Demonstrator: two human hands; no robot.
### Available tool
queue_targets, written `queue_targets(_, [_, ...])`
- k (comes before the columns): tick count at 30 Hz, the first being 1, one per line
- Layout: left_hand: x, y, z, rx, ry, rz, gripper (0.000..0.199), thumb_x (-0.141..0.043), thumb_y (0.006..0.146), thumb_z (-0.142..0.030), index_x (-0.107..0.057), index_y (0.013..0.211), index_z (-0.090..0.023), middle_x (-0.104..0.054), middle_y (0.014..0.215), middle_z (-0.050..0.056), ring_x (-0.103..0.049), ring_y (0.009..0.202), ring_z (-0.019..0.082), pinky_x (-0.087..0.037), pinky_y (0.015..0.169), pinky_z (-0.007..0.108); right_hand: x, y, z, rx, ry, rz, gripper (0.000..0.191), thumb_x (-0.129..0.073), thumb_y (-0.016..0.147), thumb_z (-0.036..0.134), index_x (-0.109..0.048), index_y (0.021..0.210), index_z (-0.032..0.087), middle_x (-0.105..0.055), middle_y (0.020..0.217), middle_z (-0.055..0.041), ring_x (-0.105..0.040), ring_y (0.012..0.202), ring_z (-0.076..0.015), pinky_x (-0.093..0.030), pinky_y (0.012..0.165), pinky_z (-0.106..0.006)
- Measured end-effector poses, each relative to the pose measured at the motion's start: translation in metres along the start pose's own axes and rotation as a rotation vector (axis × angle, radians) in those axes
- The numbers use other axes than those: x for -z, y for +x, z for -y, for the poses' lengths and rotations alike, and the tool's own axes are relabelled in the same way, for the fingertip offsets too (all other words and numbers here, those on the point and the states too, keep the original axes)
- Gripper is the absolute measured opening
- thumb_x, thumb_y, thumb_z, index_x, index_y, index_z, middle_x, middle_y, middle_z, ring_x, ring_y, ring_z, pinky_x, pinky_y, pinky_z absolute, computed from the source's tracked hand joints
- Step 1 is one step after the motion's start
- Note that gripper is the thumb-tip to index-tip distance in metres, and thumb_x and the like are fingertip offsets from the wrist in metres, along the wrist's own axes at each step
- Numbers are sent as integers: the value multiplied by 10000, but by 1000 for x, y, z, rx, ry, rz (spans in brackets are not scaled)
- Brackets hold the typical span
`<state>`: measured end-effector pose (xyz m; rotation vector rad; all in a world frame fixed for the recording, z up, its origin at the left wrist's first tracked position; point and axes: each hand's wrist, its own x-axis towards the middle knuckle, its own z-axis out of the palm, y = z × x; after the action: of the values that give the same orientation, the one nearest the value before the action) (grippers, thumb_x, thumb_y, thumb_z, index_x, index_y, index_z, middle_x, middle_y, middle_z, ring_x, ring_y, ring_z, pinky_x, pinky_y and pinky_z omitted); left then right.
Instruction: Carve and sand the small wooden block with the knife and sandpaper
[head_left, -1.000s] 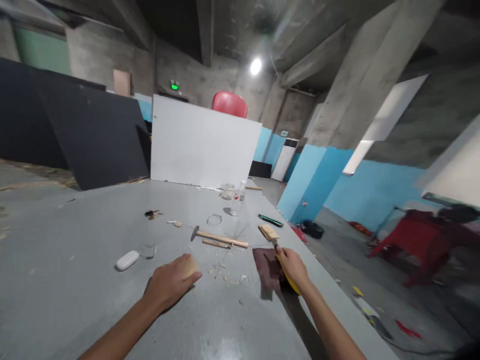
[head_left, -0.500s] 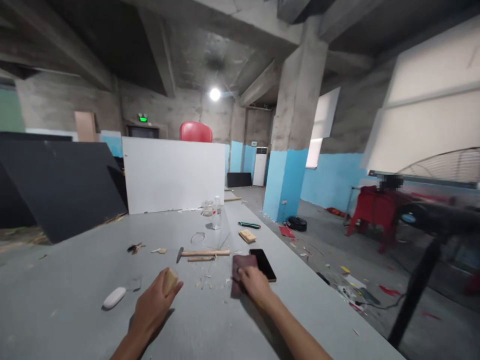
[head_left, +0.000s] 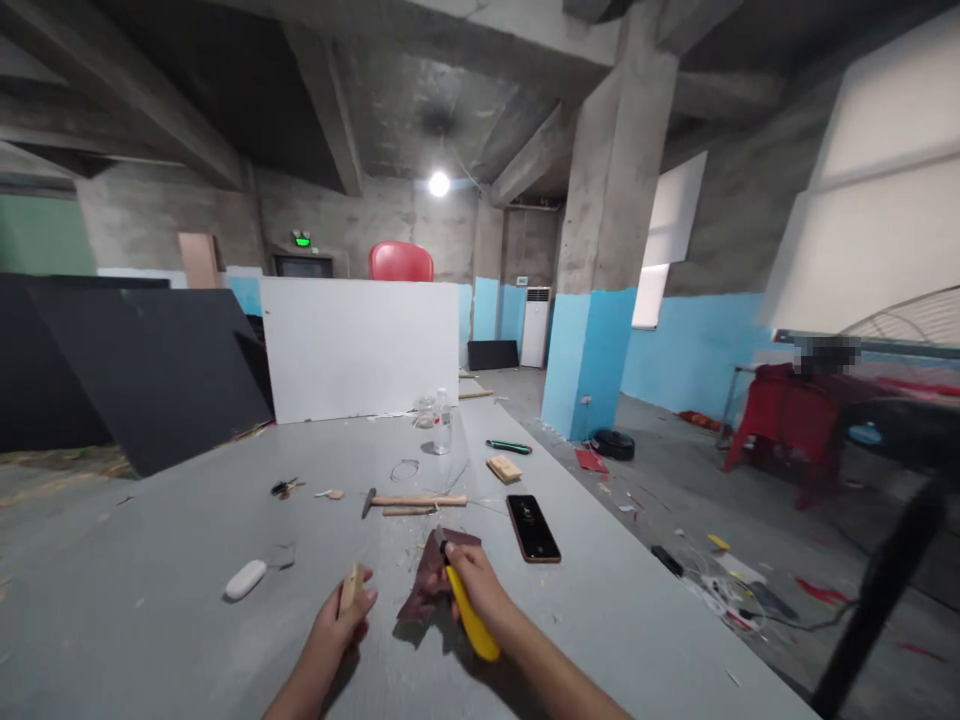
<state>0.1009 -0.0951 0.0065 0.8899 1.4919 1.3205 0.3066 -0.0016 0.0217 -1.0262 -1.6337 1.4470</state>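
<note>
My left hand is closed around a small light wood block, its end sticking up between thumb and fingers. In my right hand is a yellow utility knife, its grey tip pointing away from me. A dark red-brown sheet of sandpaper sits bent and creased under and beside the right fingers; whether they pinch it as well I cannot tell. Right of that hand lies a black phone with its screen lit. Beyond both hands is a hammer with a wooden handle, above a shorter wooden-handled tool.
On the grey table are a white oval case, keys, a wire loop, a clear bottle, a wood piece and a green-black cutter. A white board stands behind. Debris litters the floor right.
My right hand has moved left, off the phone's side, bringing the sandpaper along, now bent. The yellow knife has come into clear view. The phone screen has lit up. The view has shifted slightly.
</note>
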Motion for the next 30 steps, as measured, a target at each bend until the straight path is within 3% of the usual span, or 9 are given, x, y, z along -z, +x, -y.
queue_targets(2, [-9, 0, 12, 87, -178, 36, 976, -811, 546, -747, -506, 1279, -179, -478, 667, -54, -460, 498, 114, -268, 399, 178, -12, -10, -1, -77, 142, 53, 807, -436, 704, 976, -489, 758, 172, -622, 636, -41, -513, 436, -96, -377, 414, -203])
queue_targets(4, [-14, -4, 18, 82, -265, 106, 927, -840, 592, -670, -506, 1307, -182, -473, 661, -58, -456, 490, 100, -239, 368, 157, -22, -20, -2, -136, 221, 108, 759, -533, 712, 922, -505, 790, 167, -613, 590, -14, -494, 390, -89, -361, 402, -194])
queue_targets(7, [-12, -15, 17, 90, -277, 140, 920, -876, 602, -597, -500, 1331, -180, -492, 676, -55, -473, 510, 93, -279, 360, 147, -29, -31, -1, -194, 256, 207, 711, -589, 742, 857, -534, 835, 154, -576, 545, 17, -487, 374, -86, -375, 403, -194])
queue_targets(13, [-9, -25, 13, 117, -326, 192, 1160, -949, 461, -569, -397, 1426, -235, -566, 795, -44, -514, 569, 101, -391, 397, 179, -34, -38, -7, -247, 359, 373, 668, -741, 717, 736, -575, 956, 135, -590, 567, 24, -543, 421, -93, -456, 418, -197])
queue_targets(18, [-9, -15, 26, 89, -262, 243, 1172, -925, 499, -618, -355, 1449, -238, -592, 702, -45, -543, 506, 125, -324, 389, 190, -37, -36, -16, -231, 443, 523, 627, -775, 709, 687, -581, 877, 114, -664, 619, -47, -613, 454, -123, -484, 455, -209])
queue_targets(23, [-4, -10, 35, 34, -216, 298, 1199, -905, 498, -728, -385, 1416, -158, -585, 652, -32, -482, 471, 101, -273, 422, 195, -41, -37, -25, -259, 517, 572, 649, -807, 673, 654, -550, 975, 140, -702, 688, -64, -678, 530, -185, -548, 513, -285])
queue_targets(26, [-5, -18, 33, 0, -210, 366, 1168, -882, 538, -750, -398, 1411, -145, -645, 768, 27, -550, 555, 112, -330, 485, 196, -42, -40, -26, -283, 495, 599, 685, -776, 699, 674, -546, 1067, 143, -687, 637, -39, -632, 465, -156, -502, 493, -247])
queue_targets(30, [-7, -33, 20, -54, -128, 439, 1116, -866, 599, -730, -386, 1436, -169, -665, 889, 58, -565, 616, 108, -321, 486, 178, -42, -44, -15, -308, 450, 623, 633, -786, 685, 668, -580, 962, 138, -644, 555, -10, -580, 423, -115, -454, 461, -195])
